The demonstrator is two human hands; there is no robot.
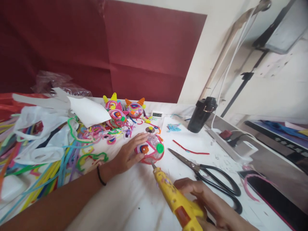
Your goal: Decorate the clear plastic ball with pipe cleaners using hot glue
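Observation:
My left hand [128, 152] grips a clear ball [152, 155] from its left side, fingers curved over it. Pink and red pipe cleaner outlines, an orange and blue eye and a green round nose decorate that ball. In my right hand [204, 199] is a yellow hot glue gun [174, 195], its nozzle pointing at the ball's lower edge. Whether the nozzle touches the ball I cannot tell. Just right of the ball lie black-handled scissors [204, 173], blades apart slightly, and a red pipe cleaner strip [190, 150].
Finished-looking decorated balls [136, 109] stand at the back. Loose coloured pipe cleaners [60, 166] and plastic bags [43, 134] crowd the left. A black bottle [202, 115], a small digital clock [157, 114], a power strip [231, 144] and a dark phone-like slab [276, 199] are around the right.

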